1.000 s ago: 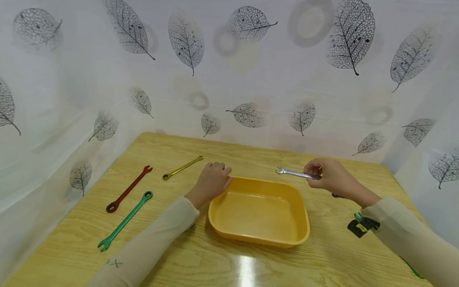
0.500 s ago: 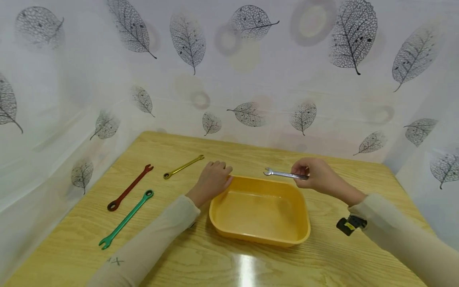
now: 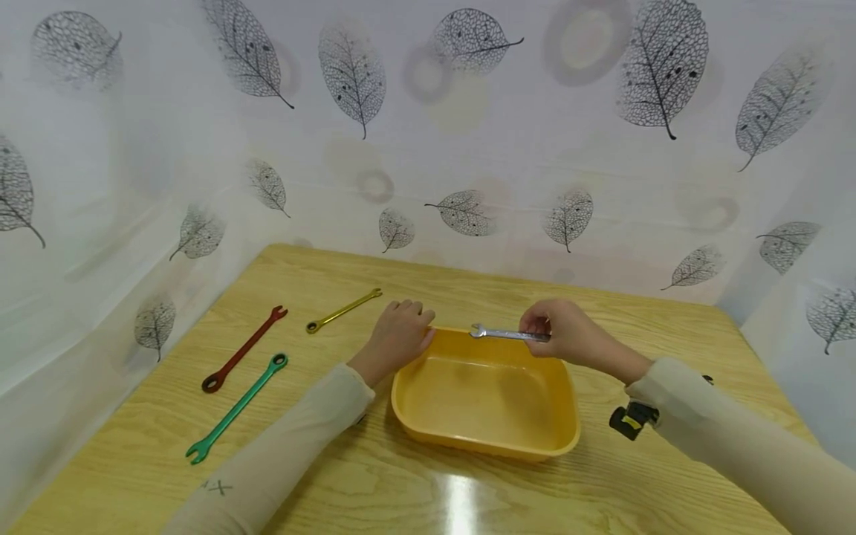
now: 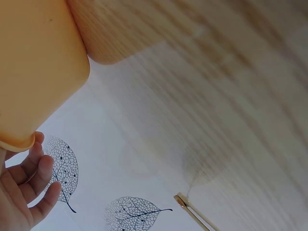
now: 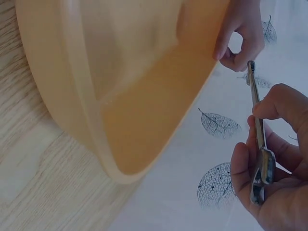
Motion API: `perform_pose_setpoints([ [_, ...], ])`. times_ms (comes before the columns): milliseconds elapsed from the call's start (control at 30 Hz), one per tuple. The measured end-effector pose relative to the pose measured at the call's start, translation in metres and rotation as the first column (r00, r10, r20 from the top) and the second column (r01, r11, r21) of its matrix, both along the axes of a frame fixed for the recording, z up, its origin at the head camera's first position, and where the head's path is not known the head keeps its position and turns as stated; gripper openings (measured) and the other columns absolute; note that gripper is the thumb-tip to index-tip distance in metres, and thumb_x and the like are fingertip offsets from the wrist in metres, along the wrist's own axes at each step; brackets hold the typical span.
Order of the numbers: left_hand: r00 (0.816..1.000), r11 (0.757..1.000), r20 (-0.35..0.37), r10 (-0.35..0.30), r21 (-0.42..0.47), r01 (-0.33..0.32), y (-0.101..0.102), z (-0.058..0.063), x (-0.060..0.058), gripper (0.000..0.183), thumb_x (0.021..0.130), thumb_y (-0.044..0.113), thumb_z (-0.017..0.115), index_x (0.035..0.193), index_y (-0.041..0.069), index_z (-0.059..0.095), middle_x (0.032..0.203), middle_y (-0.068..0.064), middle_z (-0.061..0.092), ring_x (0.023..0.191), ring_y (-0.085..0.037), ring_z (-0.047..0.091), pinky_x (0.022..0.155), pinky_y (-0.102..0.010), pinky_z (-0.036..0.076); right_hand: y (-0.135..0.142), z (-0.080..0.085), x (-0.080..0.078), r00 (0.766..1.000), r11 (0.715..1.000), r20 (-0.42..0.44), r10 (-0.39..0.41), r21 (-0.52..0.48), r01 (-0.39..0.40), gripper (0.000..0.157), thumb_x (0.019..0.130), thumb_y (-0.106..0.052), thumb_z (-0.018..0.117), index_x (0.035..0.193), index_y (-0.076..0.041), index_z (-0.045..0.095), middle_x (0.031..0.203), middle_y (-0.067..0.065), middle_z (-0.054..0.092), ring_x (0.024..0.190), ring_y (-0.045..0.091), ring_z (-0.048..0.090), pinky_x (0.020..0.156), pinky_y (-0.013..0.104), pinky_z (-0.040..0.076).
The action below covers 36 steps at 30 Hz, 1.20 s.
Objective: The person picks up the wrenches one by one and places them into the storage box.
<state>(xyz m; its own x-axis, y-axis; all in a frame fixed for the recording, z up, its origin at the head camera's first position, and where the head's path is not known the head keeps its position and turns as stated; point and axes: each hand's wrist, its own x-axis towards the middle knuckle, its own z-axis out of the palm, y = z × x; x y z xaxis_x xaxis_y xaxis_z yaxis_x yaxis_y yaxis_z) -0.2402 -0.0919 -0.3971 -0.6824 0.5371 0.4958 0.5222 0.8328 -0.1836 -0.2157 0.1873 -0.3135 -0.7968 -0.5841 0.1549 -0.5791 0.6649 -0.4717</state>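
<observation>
A yellow plastic basin (image 3: 484,443) sits on the wooden table. At its far left corner my left hand (image 3: 396,334) grips the rim, thumb on the inner side; the left wrist view has the fingers (image 4: 36,175) curled outside that rim. My right hand (image 3: 562,333) holds a silver combination wrench (image 3: 501,334) by one end, over the basin's far rim. The wrench lies nearly level, its open-end head pointing left toward the left hand. In the right wrist view, thumb and fingers pinch the wrench (image 5: 256,103), with its near end close to the palm.
Left of the basin lie a red wrench (image 3: 244,351), a green wrench (image 3: 237,409) and a yellow wrench (image 3: 344,310). A small dark tip (image 3: 707,380) shows beyond the right sleeve. Leaf-printed curtain (image 3: 468,163) stands behind the table (image 3: 321,490).
My right hand has carried the silver wrench leftward, from right of the basin to over its far rim. The left hand stays on the rim.
</observation>
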Motion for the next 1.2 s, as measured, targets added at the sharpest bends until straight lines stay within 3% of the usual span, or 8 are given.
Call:
perform_pose_setpoints([
  [700,1.0,1.0,0.013,-0.002,0.009,0.002,0.001,-0.001,0.001,0.016,0.086,0.029,0.065,0.087,0.013,0.064,0.077,-0.003,0.062,0.073,-0.018,0.06,0.07,-0.033,0.05,-0.034,-0.017,-0.011,0.993,0.99,0.055,0.102,0.089,-0.107,0.009,0.075,0.0,0.068,0.083,-0.004,0.066,0.075,0.003,0.063,0.062,0.007,0.047,0.058,0.022,0.044],
  [1200,1.0,1.0,0.014,-0.003,-0.001,0.003,0.0,-0.001,0.0,0.016,0.087,0.028,0.064,0.085,0.013,0.062,0.075,-0.003,0.061,0.071,-0.018,0.059,0.07,-0.033,0.049,-0.06,-0.021,-0.016,0.99,0.983,0.1,0.102,0.146,-0.116,0.005,0.074,0.0,0.069,0.079,-0.001,0.067,0.068,0.002,0.06,0.058,0.007,0.045,0.055,0.02,0.041],
])
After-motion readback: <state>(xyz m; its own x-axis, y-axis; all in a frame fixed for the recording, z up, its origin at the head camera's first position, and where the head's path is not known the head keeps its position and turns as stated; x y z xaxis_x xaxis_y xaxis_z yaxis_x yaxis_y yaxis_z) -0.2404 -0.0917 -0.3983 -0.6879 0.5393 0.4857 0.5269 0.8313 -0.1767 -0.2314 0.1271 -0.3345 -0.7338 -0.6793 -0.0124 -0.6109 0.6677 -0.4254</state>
